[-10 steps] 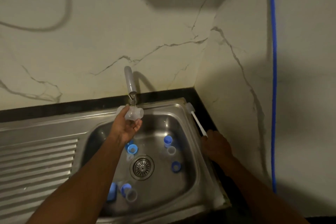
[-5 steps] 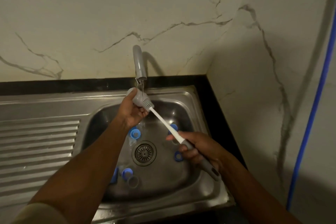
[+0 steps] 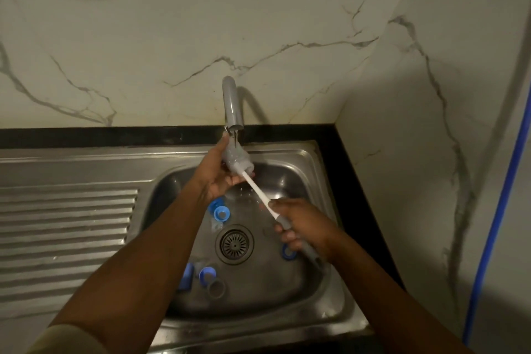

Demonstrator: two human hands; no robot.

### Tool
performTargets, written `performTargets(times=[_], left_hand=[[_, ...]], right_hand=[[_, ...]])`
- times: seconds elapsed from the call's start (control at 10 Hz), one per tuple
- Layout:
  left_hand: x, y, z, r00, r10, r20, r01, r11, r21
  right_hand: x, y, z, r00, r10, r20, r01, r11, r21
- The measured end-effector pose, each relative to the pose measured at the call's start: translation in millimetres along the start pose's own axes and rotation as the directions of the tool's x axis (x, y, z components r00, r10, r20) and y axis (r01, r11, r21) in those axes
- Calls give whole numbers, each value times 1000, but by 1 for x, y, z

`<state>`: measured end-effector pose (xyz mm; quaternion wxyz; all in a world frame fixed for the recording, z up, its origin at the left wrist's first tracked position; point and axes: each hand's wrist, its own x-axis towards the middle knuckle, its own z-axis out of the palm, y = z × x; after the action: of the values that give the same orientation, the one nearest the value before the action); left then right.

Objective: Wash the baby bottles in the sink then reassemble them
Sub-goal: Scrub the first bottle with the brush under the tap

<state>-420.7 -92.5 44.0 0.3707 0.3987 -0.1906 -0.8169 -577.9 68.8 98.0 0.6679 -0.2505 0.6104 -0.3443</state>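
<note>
Far above the drain [image 3: 234, 244] of the steel sink [image 3: 86, 164], the left hand [image 3: 221, 174] holds a clear bottle [image 3: 237, 158] right under the grey tap [image 3: 232, 103]. Right of the drain, the right hand [image 3: 301, 227] grips the brush [image 3: 257, 191], whose white shaft slants up into the bottle. A blue ring [image 3: 221, 213] lies just up-left of the drain, a second blue ring [image 3: 286, 251] right of it, and blue caps [image 3: 207, 273] down-left of it.

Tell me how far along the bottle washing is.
Done: the bottles look taken apart, with loose blue parts and a clear ring lying in the sink. In hand: the left hand holds one clear bottle under the tap while the right hand grips the brush, its head inside the bottle. Left: those loose parts probably need washing, and nothing is reassembled yet.
</note>
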Motion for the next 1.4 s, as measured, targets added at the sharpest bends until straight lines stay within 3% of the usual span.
performTargets(times=[0.1,0.2,0.3,0.4,0.5,0.6,0.7,0.8,0.9,1.0,1.1,1.2,1.3,1.4], left_hand=[[-2,4,-2,997,-35,68,41,995,-95],[-4,3,12,1000,13,-12,-15,976,-218],[0,7,22,988,87,-126,-93,995,-43],[-2,12,23,996,66,-68,-70,995,-65],[-6,10,15,997,62,-40,-69,973,-219],[-6,2,13,999,45,-18,-49,945,-325],[-3,0,15,997,23,-78,-41,970,-241],[3,4,18,989,60,-133,-78,988,-136],[-4,8,24,998,54,13,-49,966,-254],[-5,2,16,995,97,40,-71,907,-414],[-8,0,19,992,57,109,-2,895,-446],[-2,5,25,998,66,-21,-69,956,-285],[0,2,28,984,137,-109,-138,990,-3],[-3,2,27,993,106,46,-95,974,-204]], right_hand=[[-8,-1,3,936,164,310,-293,854,431],[-9,3,17,999,-41,-22,34,961,-273],[-5,6,20,878,-459,-138,-8,274,-962],[-4,8,22,884,-424,-195,118,607,-786],[-6,-6,14,998,54,27,-56,993,105],[-8,-8,14,957,160,243,-244,895,372],[-5,2,18,984,-141,-107,66,852,-520],[3,10,12,851,-510,-122,13,252,-968],[1,8,17,911,-378,-162,192,740,-644],[-11,-7,11,982,30,184,-89,943,320],[-16,-2,11,941,79,329,-209,900,382],[-12,16,8,987,-151,-44,114,878,-464],[-1,31,1,859,-495,-133,92,406,-909],[-10,21,10,941,-310,-138,204,841,-501]])
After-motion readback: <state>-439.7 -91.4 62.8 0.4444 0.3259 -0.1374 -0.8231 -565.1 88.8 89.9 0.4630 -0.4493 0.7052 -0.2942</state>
